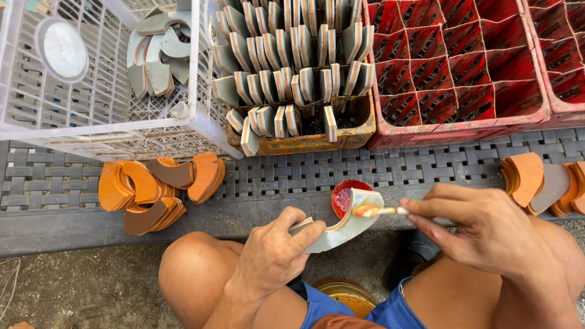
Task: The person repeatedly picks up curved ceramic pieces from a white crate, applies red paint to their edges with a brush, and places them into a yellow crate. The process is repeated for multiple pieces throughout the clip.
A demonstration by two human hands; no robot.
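My left hand [273, 253] grips a curved grey-white pad [341, 228] by its lower end, holding it edge up above my knees. My right hand [484, 228] holds a small brush [375, 211] whose orange-wet tip touches the pad's upper edge. Just behind the pad sits a small round red cup [342, 196] of glossy red-orange liquid on the dark woven mat [274, 176].
A yellow crate [356, 135] packed with upright coated pads stands ahead. A white plastic basket [97, 116] with grey pads is at left, red divided crates [475, 116] at right. Orange curved pieces lie piled at left [155, 186] and right [542, 180]. A round tin [347, 295] sits between my legs.
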